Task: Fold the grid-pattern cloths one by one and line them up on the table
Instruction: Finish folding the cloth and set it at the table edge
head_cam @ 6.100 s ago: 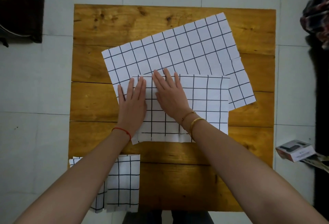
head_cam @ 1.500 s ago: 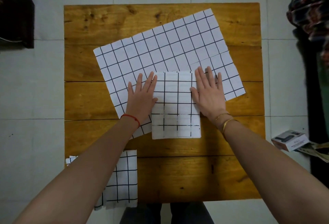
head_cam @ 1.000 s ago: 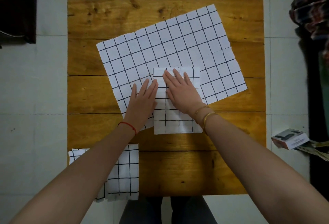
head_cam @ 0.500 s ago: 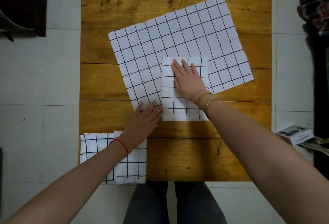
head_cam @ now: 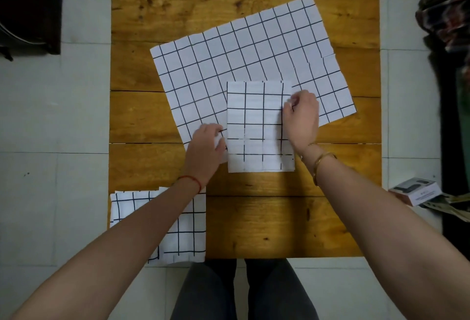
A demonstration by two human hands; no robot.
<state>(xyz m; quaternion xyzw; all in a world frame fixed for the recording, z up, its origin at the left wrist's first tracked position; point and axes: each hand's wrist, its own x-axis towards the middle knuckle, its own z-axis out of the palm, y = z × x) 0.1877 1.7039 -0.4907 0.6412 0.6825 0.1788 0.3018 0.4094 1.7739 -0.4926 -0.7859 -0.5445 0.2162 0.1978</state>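
A folded white grid-pattern cloth [head_cam: 256, 126] lies in the middle of the wooden table [head_cam: 279, 223], on top of the lower part of unfolded grid cloths [head_cam: 239, 55] spread at an angle. My left hand [head_cam: 207, 148] has its fingers curled at the folded cloth's lower left edge and pinches it. My right hand [head_cam: 301, 116] pinches the cloth's right edge with curled fingers. Another folded grid cloth [head_cam: 188, 228] sits at the table's near left corner, partly under my left forearm.
A small box [head_cam: 414, 191] lies on the tiled floor to the right of the table. Dark bags [head_cam: 28, 14] sit at the far left, patterned fabric [head_cam: 447, 9] at the far right. My legs show below the near table edge.
Both hands went from lying flat on the folded cloth to curling at its side edges: the right one moved to the right edge, the left one up to the left edge.
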